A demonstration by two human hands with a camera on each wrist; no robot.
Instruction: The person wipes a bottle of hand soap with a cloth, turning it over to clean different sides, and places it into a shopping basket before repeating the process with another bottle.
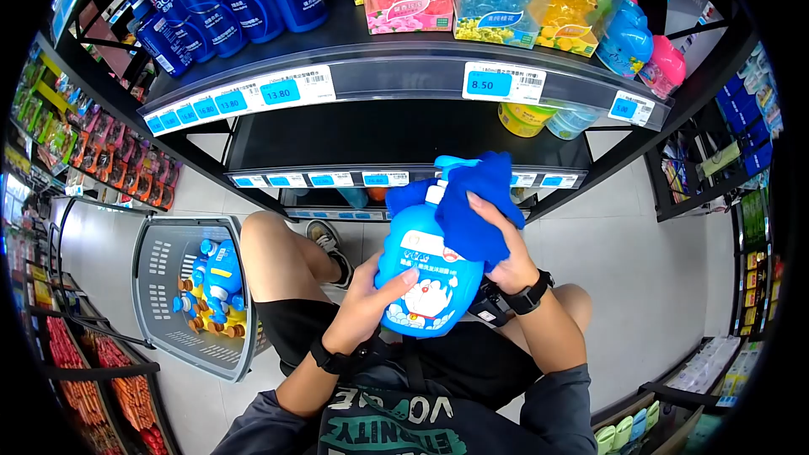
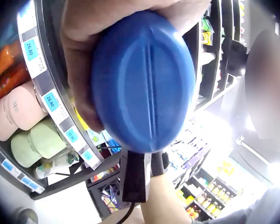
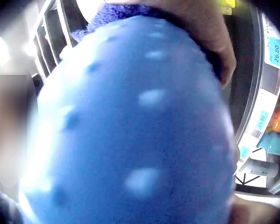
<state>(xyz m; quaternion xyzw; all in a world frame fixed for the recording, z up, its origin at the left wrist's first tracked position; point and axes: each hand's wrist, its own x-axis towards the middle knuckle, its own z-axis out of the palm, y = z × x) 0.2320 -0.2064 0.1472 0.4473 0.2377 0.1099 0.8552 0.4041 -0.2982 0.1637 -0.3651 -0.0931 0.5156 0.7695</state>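
Note:
A blue pump bottle with a cartoon cat on its front is held up over the person's lap. The left hand grips its lower side, thumb across the printed front. In the left wrist view the oval base of the bottle faces the camera, with the left hand's fingers round its side. The right hand holds a dark blue cloth against the bottle's upper part, beside the light blue pump head. In the right wrist view the cloth lies along the bottle's far end.
A grey basket with several blue and yellow bottles stands on the floor at the left. Ahead is a black shelf with price tags, dark blue bottles and boxed pink, blue and yellow goods. Small tubs sit on the lower shelf.

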